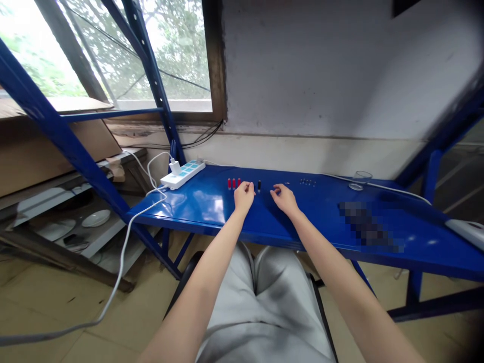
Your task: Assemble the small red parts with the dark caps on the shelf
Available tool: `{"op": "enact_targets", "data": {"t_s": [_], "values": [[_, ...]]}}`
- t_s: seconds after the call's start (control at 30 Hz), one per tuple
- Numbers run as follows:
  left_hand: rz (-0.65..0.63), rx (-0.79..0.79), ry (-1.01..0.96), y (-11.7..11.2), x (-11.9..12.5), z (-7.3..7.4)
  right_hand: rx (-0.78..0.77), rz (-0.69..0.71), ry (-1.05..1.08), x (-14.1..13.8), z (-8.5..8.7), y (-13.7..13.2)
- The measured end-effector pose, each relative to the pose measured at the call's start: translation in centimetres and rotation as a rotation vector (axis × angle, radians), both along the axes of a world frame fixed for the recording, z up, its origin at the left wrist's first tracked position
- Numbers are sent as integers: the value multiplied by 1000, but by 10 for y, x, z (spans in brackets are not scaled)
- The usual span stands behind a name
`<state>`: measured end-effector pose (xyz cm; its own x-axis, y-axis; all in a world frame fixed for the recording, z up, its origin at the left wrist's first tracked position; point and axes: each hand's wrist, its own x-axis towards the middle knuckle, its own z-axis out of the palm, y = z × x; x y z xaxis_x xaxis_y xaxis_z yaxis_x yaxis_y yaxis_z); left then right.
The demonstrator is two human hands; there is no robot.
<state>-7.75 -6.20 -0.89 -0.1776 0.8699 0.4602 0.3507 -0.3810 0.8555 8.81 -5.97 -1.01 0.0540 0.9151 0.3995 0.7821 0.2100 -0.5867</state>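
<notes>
Black tube (pixel 259 185) is being supported on the blue table (pixel 200 205) between both hands: left hand (pixel 245 195) is being held just left of it, fingertips being bunched close to the thumb, but whether anything is being pinched cannot be told. Right hand (pixel 285 198) is being held to the tube's right, fingers being loosely bent and slightly parted. Three red tubes (pixel 234 184) are being carried in a row left of the black tube, small shiny pieces (pixel 308 182) to its right, clear glass (pixel 356 185) farther right, white power strip (pixel 185 174) well left.
</notes>
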Motion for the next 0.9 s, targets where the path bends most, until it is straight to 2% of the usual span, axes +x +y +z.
{"op": "enact_targets", "data": {"t_s": [0.1,0.2,0.33,0.53,0.9], "values": [[-89,34,129,-5,2,1,44,-16,110,11,2,-13],[-144,51,206,-7,3,1,74,29,84,11,3,-20],[-106,56,248,-5,2,0,82,115,-40,5,1,-21],[-66,52,272,-5,3,-1,62,135,-202,2,3,-25],[-55,45,285,-4,3,-1,32,132,-242,1,6,-27]]}}
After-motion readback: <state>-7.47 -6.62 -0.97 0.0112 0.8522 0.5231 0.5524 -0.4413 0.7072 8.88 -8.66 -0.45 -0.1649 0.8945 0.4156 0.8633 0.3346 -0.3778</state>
